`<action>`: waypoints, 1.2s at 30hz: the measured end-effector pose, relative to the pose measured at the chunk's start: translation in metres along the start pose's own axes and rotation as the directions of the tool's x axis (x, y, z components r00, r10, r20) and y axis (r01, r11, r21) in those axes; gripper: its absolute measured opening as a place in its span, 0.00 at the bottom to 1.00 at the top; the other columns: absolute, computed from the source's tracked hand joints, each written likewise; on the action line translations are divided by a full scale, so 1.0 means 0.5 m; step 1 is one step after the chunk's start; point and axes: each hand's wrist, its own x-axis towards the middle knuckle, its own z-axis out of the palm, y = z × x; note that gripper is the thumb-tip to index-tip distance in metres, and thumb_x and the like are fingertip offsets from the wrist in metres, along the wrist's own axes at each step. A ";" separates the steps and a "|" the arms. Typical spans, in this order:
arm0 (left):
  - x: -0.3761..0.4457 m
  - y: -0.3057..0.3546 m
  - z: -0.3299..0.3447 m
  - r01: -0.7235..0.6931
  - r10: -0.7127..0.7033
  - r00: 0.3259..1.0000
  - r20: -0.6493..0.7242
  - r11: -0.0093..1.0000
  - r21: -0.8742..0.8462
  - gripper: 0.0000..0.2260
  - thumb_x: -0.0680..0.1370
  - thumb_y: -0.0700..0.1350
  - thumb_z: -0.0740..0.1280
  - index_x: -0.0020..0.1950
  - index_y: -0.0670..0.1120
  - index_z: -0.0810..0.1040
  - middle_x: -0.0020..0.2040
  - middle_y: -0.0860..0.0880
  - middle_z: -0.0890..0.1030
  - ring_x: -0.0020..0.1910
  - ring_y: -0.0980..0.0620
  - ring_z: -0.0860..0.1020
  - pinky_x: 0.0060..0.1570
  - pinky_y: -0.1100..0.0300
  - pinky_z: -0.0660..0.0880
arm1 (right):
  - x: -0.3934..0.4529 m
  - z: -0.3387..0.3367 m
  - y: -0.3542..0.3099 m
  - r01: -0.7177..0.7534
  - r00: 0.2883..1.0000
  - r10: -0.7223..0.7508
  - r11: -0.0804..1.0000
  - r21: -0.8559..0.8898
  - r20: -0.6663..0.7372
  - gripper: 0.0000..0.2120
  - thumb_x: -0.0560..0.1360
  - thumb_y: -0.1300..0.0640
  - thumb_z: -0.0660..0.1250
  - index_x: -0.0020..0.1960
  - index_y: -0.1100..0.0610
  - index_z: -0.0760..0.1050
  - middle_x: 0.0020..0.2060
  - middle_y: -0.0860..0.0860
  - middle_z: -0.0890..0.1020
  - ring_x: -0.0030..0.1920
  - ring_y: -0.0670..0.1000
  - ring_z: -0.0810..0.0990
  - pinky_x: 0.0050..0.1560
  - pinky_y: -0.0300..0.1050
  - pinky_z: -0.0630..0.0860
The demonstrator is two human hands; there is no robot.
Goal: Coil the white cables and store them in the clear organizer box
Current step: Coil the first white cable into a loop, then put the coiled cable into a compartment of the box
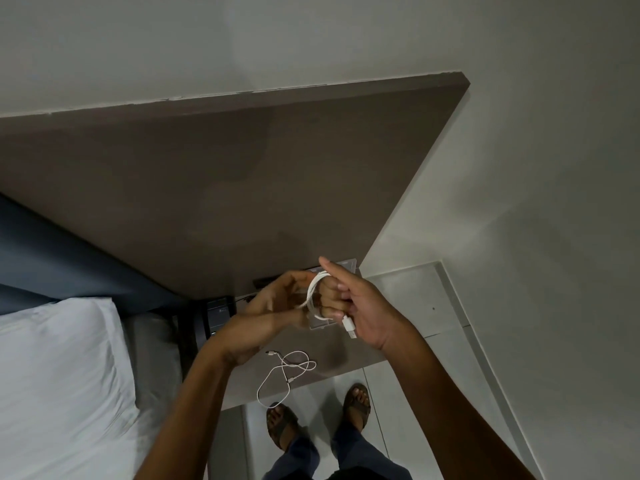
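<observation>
A person stands at a dark brown worktop (214,188), both bare hands raised at lower centre of the frame over a white cable (311,299). The cable is wound in several close loops around the curled fingers of the right hand (360,306), whose forefinger points up and left; the cable's broad white plug (349,328) hangs free just below those fingers. The left hand (273,306) pinches the loops from the left side, thumb and fingertips closed on the strands. Behind the hands, mostly hidden, lies what appears to be the clear organizer box (341,266), its pale edges showing above and below the fingers. A second, thinner white cable (287,370) lies loose on the worktop's near edge below the hands, in an untidy tangle with one loop hanging over the edge. A bed with a white pillow (59,375) fills the lower left; sandalled feet (318,414) stand on the pale tiled floor (433,358).
</observation>
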 end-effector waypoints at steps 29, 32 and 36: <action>0.271 -0.210 0.105 0.202 -0.252 0.817 -0.518 0.967 -0.153 0.07 0.76 0.38 0.74 0.53 0.43 0.88 0.49 0.48 0.90 0.46 0.53 0.88 0.50 0.57 0.82 | 0.105 -0.327 0.094 -0.054 0.955 -0.072 0.912 -0.407 -0.288 0.15 0.87 0.51 0.61 0.60 0.60 0.81 0.49 0.53 0.87 0.52 0.54 0.87 0.55 0.45 0.83; 0.362 -0.311 0.130 0.234 -0.310 0.763 -0.567 0.951 -0.204 0.13 0.76 0.36 0.73 0.60 0.35 0.85 0.55 0.40 0.88 0.54 0.42 0.87 0.57 0.48 0.83 | 0.145 -0.446 0.121 -0.059 0.961 -0.043 0.933 -0.354 -0.274 0.11 0.86 0.53 0.63 0.61 0.54 0.82 0.50 0.49 0.90 0.54 0.49 0.89 0.52 0.40 0.85; 0.505 -0.499 0.121 0.270 -0.373 0.660 -0.652 0.928 -0.258 0.10 0.74 0.35 0.77 0.55 0.38 0.87 0.48 0.45 0.90 0.47 0.48 0.89 0.44 0.60 0.85 | 0.273 -0.610 0.199 -0.073 0.921 -0.133 0.864 -0.498 -0.365 0.07 0.85 0.54 0.67 0.58 0.47 0.83 0.45 0.44 0.89 0.49 0.43 0.88 0.49 0.39 0.85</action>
